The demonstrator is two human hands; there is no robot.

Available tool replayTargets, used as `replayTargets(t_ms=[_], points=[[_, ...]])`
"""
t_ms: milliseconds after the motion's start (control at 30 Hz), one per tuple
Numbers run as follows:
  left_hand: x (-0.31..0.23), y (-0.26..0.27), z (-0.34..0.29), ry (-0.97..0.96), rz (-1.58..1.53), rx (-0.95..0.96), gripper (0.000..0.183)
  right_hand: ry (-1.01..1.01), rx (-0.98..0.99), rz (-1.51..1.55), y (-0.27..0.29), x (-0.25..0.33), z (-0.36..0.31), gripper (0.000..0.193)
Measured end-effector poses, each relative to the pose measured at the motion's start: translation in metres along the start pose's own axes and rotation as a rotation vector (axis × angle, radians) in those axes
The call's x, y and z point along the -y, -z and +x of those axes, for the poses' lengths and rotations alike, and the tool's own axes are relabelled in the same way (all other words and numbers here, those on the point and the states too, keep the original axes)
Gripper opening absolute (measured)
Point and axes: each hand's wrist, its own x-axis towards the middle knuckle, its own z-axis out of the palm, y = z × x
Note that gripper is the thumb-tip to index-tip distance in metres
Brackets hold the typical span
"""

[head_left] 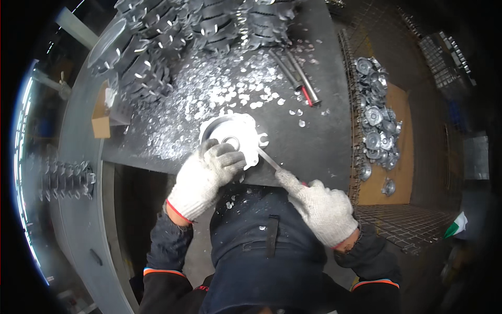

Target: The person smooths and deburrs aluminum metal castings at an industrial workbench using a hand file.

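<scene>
A round, bright metal casting (pixel 246 135) with a lobed rim lies at the near edge of the bench, washed out by glare. My left hand (pixel 208 175), in a white knit glove, grips it with fingers curled over its near-left side, by a round hub in its middle. In my right hand (pixel 322 208), gloved alike, is a slim, file-like metal tool (pixel 269 158). The index finger lies along it, and its far end meets the casting's right edge, beside a small lug. The tool's handle is hidden in the glove.
Metal flakes (pixel 219 89) litter the dark bench (pixel 308 141). Stacked castings (pixel 209 26) stand at the back, and two bar-like tools (pixel 297 76) lie right of the flakes. An open cardboard box (pixel 102 118) sits left. To the right, a wire-mesh bin holds smaller castings (pixel 374 115) on cardboard.
</scene>
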Motion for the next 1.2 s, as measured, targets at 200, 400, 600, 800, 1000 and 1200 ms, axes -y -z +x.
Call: replayTargets(t_ms=[200,400,600,800,1000,1200], points=[[0.001,0.012,0.002,0.009,-0.090,0.059,0.030,0.094,-0.171,0.033,-0.021,-0.008,0.007,0.066],[-0.053,-0.029,0.030,0.362,0.092,-0.293,0.034,0.123,-0.194,-0.023,-0.016,-0.002,0.012,0.064],[-0.032,-0.015,0.013,0.151,-0.051,-0.182,0.026,0.045,-0.110,-0.012,-0.004,-0.001,0.017,0.066],[0.000,0.009,-0.008,0.065,0.000,0.097,0.035,0.058,-0.079,-0.024,-0.003,0.000,0.013,0.067],[-0.041,-0.025,0.016,0.278,0.028,-0.288,0.038,0.055,-0.102,0.010,-0.003,0.002,0.016,0.068],[-0.016,-0.007,-0.003,0.180,-0.172,-0.219,0.039,0.172,-0.204,-0.033,-0.014,-0.011,0.016,0.070]])
